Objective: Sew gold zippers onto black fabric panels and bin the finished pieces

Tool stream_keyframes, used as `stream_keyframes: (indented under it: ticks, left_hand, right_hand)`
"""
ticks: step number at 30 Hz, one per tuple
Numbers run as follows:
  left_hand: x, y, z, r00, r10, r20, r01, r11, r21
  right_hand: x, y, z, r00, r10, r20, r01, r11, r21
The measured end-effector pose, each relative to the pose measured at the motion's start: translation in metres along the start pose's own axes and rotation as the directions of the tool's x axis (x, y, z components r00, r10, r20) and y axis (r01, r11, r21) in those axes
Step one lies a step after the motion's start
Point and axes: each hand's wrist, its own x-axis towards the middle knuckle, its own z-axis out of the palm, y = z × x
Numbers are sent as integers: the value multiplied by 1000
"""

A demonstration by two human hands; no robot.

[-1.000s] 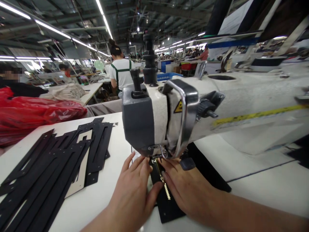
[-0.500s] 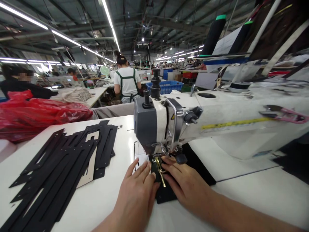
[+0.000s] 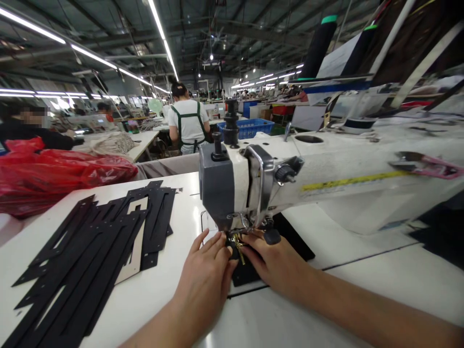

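A black flat piece (image 3: 248, 276) with a brass-toothed zipper (image 3: 240, 252) lies beneath the needle area of a sewing machine (image 3: 217, 181). My left hand (image 3: 206, 270) rests along the left of the zipper, fingers stretched out and apart, tips pressing on the black piece. From the other side, my right hand (image 3: 273, 258) has its fingertips and thumb closed in at the zipper's right edge, close to the presser foot. The exact grip of those fingertips is partly hidden. Part of the black piece (image 3: 292, 237) reaches out behind my right hand.
Several black strips with slots (image 3: 105, 241) lie piled on the white table (image 3: 155, 295) at left, with a beige piece (image 3: 132, 261) among them. Behind are a red plastic bag (image 3: 65, 169), a blue crate (image 3: 253, 126) and a co-worker (image 3: 188, 118). Pink-handled snippers (image 3: 435, 165) lie on the machine arm.
The black piece and zipper have slid forward, deeper under the machine. My right hand has moved slightly forward and left with them; my left hand stays beside the zipper.
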Motion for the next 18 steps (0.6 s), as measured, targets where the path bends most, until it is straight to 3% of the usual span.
stream_keyframes:
  ticks: [6,9,18]
  left_hand:
    - [2,-2,-2,999,-43,-6,43,999,13]
    - [3,-1,-1,998,-44,-36,45,999,30]
    - [5,-2,-2,994,106,30,-105,994,-9]
  right_hand:
    - [4,6,7,995,4,-95,-12,996,-88]
    - [4,4,7,993,56,-106,-76,979,-190]
    - [12,-1,1,970,244,16,-226,918,-326]
